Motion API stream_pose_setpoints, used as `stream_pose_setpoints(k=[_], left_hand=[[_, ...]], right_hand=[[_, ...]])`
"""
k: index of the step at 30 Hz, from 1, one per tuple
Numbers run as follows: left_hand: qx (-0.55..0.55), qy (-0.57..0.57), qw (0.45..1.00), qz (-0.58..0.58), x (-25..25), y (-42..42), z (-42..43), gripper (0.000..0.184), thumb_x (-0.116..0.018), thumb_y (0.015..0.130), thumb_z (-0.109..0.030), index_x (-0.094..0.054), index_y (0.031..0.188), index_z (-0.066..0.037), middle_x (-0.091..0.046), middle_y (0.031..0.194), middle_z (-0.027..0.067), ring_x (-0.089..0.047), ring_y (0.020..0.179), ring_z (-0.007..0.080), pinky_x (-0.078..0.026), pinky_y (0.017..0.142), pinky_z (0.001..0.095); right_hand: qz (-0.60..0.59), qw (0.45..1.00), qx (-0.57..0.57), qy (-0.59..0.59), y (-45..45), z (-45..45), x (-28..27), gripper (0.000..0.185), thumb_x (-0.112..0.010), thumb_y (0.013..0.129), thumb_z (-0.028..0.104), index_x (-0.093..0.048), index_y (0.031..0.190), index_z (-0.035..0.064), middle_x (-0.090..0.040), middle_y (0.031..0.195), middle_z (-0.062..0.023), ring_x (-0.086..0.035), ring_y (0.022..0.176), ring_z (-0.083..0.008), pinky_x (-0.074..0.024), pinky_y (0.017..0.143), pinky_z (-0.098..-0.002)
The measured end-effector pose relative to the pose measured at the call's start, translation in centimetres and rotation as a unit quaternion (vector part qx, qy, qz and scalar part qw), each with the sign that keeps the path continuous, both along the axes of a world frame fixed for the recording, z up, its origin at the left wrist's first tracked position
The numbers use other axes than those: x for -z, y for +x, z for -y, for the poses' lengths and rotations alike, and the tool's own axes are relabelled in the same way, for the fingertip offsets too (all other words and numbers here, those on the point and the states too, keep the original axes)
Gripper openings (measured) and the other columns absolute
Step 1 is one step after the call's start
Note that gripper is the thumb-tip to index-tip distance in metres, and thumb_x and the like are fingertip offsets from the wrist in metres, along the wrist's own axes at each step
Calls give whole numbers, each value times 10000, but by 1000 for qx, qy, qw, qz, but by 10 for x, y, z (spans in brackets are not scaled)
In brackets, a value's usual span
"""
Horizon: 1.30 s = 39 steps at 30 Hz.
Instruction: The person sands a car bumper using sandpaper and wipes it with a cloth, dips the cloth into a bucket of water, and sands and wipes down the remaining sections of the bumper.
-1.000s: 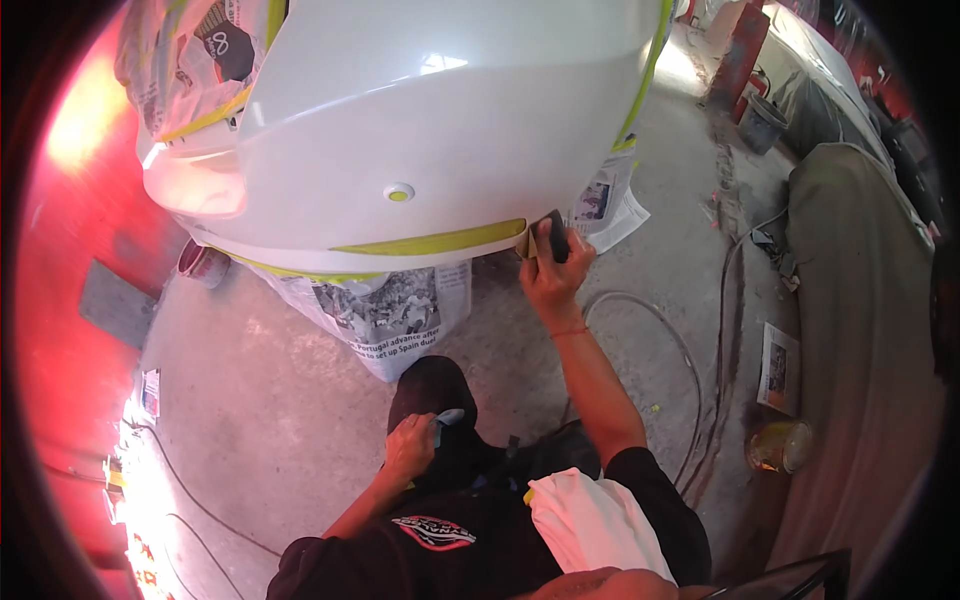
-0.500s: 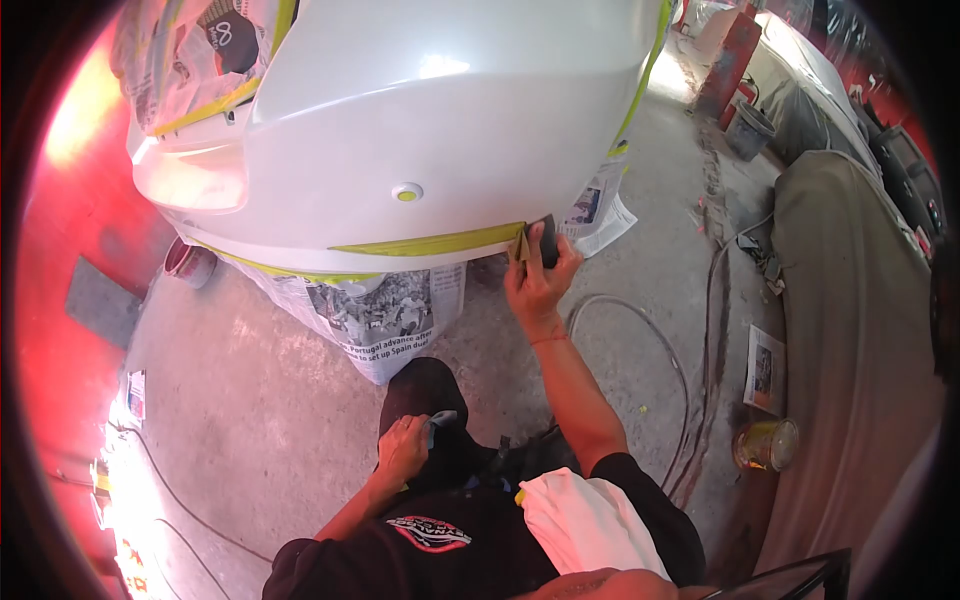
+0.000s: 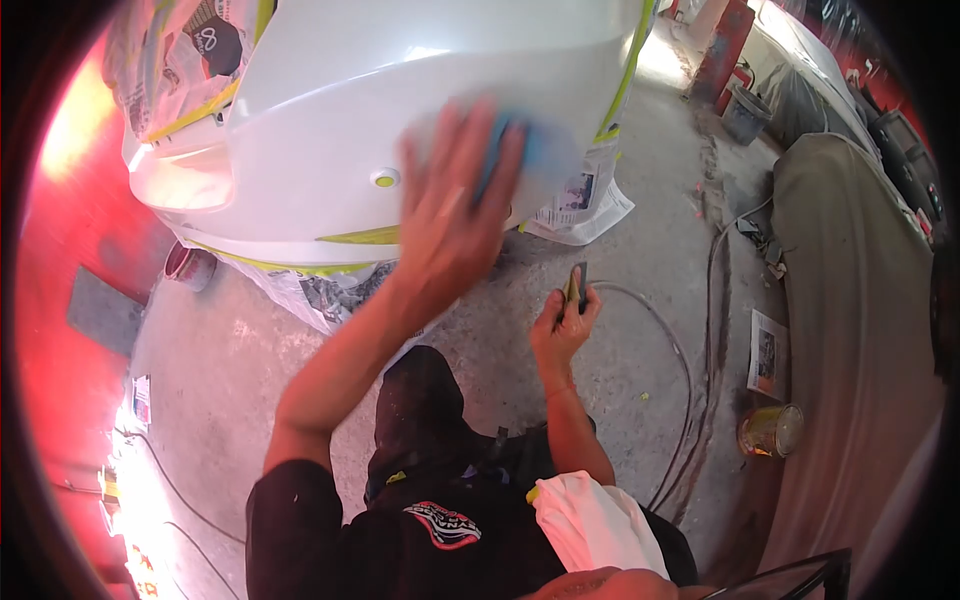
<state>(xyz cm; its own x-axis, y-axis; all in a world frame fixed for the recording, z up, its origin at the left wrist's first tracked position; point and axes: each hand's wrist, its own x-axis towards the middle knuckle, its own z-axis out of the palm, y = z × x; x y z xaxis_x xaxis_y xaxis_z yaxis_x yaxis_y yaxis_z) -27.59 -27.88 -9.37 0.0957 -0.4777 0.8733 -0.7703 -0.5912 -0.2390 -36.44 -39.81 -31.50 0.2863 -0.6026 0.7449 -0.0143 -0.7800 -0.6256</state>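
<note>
A concrete floor (image 3: 270, 350) spreads under everything, and over it stands the largest piece, a glossy white panel (image 3: 340, 110). A loose brown cover (image 3: 850, 300) lies along the floor's right side. Newspaper (image 3: 580, 200) flares from the panel's lower right corner; a hose (image 3: 672, 350) loops over the floor below it. If the hose caught a foot, a stumble could throw a hand against the finish.

A yellow-green tape strip (image 3: 365, 236) runs along the panel's lower edge, its right end hidden behind the left wrist. A dragging palm or cloth could lift it.

The left hand (image 3: 455, 200) is over the panel's lower right part, fingers long and slightly apart, blurred along with a blue cloth (image 3: 520, 145) by the thumb side — whether they pinch the cloth or merely flatten it, I cannot tell. Grit trapped under that cloth could scratch the gloss.

The right hand (image 3: 565, 328) is off the panel, below its lower right corner, fingers drawn narrow around a dark block (image 3: 583, 285) with a yellowish face. A tilted block could gouge the edge — or nick the small round fitting (image 3: 384, 178) above the tape.
</note>
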Motion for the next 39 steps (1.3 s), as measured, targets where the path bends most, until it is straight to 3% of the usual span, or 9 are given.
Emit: stream_pose_setpoints(k=[3,7,8,11,14,15,21,25,39], left_hand=[[-43,106,992,46,25,17,51,469,-506,861,-94,-554,1323,-26,-436,1459,144,-383,1377,260,-245,1154,452],[-85,216,942,243,111,47,84,522,-434,897,-179,-472,1388,-7,-461,1453,136,-362,1404,205,-149,1210,418],[-91,234,936,246,115,45,84,522,-434,897,-179,-472,1388,-7,-461,1453,136,-362,1404,205,-149,1210,418],[58,353,933,39,132,28,71,484,-496,850,-122,-531,1307,33,-477,1424,157,-444,1335,263,-266,1172,416],[207,425,850,-233,181,-19,10,448,-552,796,-75,-586,1237,0,-507,1376,174,-493,1280,317,-410,1074,410],[202,366,844,-335,184,-41,-18,450,-571,765,-33,-600,1214,-44,-544,1303,180,-537,1204,342,-468,992,425],[-20,146,882,-447,266,-104,-160,460,-589,693,44,-644,1127,-97,-563,1177,156,-573,1027,366,-497,866,454],[-49,142,907,-394,280,-110,-173,418,-585,702,50,-668,1074,-121,-575,1136,94,-557,1031,316,-462,888,430],[-21,107,905,-411,280,-95,-186,365,-578,718,41,-667,1041,-104,-579,1139,108,-557,990,324,-458,857,436]], right_hand=[[10,987,24,157,-18,-4,11,401,-533,967,129,-534,1335,-31,-519,1180,-201,-533,976,-321,-464,830,-364],[12,975,23,220,-43,15,30,408,-510,985,139,-506,1353,-39,-515,1211,-199,-545,1000,-284,-463,834,-362],[28,985,64,160,-50,23,35,410,-509,986,134,-498,1358,-37,-512,1192,-188,-546,1004,-274,-463,833,-354],[39,985,83,149,-65,28,44,424,-531,976,139,-500,1362,-33,-497,1160,-178,-545,975,-259,-462,824,-339],[29,983,24,177,-64,27,23,416,-580,941,113,-539,1329,-31,-503,1166,-198,-541,968,-285,-468,825,-342],[15,985,-20,172,-61,22,14,399,-608,915,75,-569,1298,-32,-522,1185,-216,-539,994,-314,-474,833,-354],[82,986,-62,-135,29,13,-39,464,-721,797,108,-649,1252,58,-497,1055,-160,-499,907,-285,-468,793,-356],[148,973,-38,-176,82,3,-56,478,-728,799,129,-641,1265,59,-493,1037,-160,-484,917,-287,-459,791,-376],[68,979,-79,-177,85,3,-49,625,-662,811,107,-503,1415,81,-475,1130,-184,-465,935,-295,-407,827,-383]])
